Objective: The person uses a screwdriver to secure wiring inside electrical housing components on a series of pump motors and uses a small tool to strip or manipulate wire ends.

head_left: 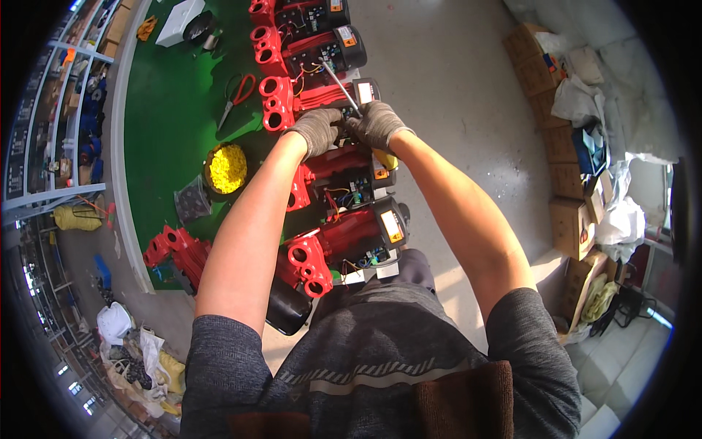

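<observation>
My right hand [378, 126], in a grey knit glove, is closed round what looks like a screwdriver [339, 84]. Its thin metal shaft points away from me, and a yellow end shows below the palm. Beside it, my left hand [319, 132], gloved alike, has its fingers curled in over the wiring of a red machine housing [322, 97]; whatever the fingertips pinch is hidden. That housing has two round openings at its left end and a black cover on the right. Nearer me lie similar red units, one housing [310, 267] with wires exposed.
Scissors with red handles [238, 99], a bowl of small yellow pieces [227, 169] and a clear plastic bag [192, 200] rest on the green tabletop [172, 95]. A white container [180, 22] stands far left. Cardboard boxes [570, 219] line the right wall; shelving [62, 124] stands left.
</observation>
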Demonstrator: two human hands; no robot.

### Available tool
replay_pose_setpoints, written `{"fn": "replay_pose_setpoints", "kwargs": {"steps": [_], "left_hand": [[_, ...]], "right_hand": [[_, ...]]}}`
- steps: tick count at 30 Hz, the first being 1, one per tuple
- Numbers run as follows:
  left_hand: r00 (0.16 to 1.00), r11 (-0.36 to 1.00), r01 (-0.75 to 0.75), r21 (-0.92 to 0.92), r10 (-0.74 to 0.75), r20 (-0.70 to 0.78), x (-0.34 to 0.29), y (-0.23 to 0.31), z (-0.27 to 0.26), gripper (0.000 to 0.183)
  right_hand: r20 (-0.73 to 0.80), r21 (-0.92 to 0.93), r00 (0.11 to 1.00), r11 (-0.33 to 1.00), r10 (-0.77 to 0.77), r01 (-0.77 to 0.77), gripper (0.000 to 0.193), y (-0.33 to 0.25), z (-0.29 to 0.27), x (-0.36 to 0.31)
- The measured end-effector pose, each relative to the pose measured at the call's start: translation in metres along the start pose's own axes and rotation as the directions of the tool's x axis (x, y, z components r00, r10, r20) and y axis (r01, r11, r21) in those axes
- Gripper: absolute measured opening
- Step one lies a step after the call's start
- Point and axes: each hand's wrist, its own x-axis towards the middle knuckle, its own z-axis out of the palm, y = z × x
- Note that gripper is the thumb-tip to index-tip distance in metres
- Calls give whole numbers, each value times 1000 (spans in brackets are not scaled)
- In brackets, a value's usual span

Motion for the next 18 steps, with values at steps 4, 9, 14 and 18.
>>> {"fn": "replay_pose_setpoints", "kwargs": {"steps": [4,9,14,18], "left_hand": [[999,999,32,-15,-32,-23,-1,0,2,19],[993,967,114,-226,-119,-11,1,2,2,14],[998,990,58,-127,-62,-32,11,26,0,14],[976,847,-187,497,217,-2,32,8,21,17]], "right_hand": [[166,642,962,717,216,-272,18,5,9,-14],[83,706,964,668,252,-235,21,24,-15,-30],[-173,182,965,970,195,-163,36,15,-77,-39],[-119,-419,947,880,-298,224,46,-61,-111,-29]]}}
